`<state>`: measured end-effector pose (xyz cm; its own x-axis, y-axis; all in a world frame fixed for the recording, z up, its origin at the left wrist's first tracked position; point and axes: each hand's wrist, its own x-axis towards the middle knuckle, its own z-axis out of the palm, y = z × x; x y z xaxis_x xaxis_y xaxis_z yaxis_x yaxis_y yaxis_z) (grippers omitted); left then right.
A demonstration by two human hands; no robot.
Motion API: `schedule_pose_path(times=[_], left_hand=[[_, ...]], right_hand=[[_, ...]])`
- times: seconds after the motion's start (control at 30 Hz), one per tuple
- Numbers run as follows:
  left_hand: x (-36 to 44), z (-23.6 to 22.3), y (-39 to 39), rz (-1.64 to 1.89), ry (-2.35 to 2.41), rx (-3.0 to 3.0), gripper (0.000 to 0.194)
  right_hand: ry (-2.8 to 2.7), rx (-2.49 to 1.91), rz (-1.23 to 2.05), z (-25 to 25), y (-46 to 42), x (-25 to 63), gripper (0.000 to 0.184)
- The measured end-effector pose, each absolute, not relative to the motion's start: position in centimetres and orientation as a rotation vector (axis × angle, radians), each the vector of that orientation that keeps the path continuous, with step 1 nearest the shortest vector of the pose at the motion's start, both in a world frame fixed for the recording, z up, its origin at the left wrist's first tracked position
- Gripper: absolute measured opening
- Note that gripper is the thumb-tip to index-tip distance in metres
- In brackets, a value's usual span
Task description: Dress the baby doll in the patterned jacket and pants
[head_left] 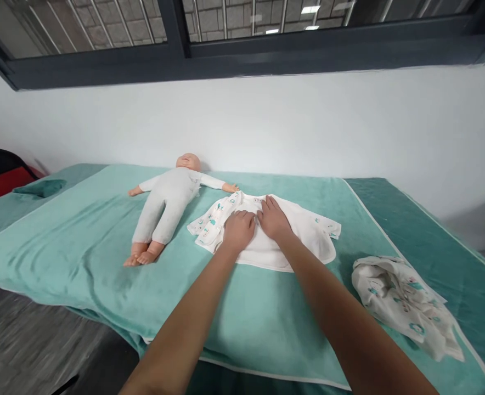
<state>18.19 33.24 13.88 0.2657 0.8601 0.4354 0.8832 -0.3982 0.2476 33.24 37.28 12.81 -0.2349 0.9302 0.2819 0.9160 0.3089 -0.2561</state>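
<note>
A white baby shirt [304, 227] with teal animal prints on its sleeves lies spread on the teal blanket in front of me. My left hand [240, 231] is on the shirt's left half near the middle, its fingers curled in and closed on the fabric. Just beside it, my right hand [274, 219] rests on the shirt below the neckline, fingers stretched out over the cloth. To the left, a baby doll [166, 197] in a white bodysuit lies on its back with its arms spread. One doll hand lies close to the shirt's collar.
A crumpled white printed baby garment [407, 304] lies at the right. The teal blanket [82, 236] covers the bed, against a white wall [287, 126] beneath a dark-framed window [242, 57]. At far left are a red and black object [4, 178] and a small teal cloth [40, 188].
</note>
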Motion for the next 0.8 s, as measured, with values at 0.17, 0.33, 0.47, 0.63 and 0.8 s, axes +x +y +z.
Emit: schedule_pose_path(times=[0.17,0.33,0.47,0.63,0.8], left_hand=[[16.8,13.9,29.9,-0.894,-1.881,-2.481,0.033],[16.2,14.0,27.8,-0.853,-2.063,-2.441,0.037],[16.1,13.7,26.0,-0.691,-2.072,-2.388,0.038],[16.0,13.1,24.3,-0.699,-2.093,-2.317,0.037],[16.0,12.6,25.0,-0.936,-2.066,-2.316,0.034]], right_hand=[[-2.367,-1.62,-0.071,13.0,35.6,33.0,0.06],[-2.451,-1.632,-0.036,13.1,34.9,32.8,0.063],[-2.407,-1.733,-0.008,13.3,35.4,32.5,0.066],[-2.39,-1.774,-0.016,13.5,36.2,32.0,0.067],[-2.466,-1.697,-0.017,13.8,36.0,31.7,0.066]])
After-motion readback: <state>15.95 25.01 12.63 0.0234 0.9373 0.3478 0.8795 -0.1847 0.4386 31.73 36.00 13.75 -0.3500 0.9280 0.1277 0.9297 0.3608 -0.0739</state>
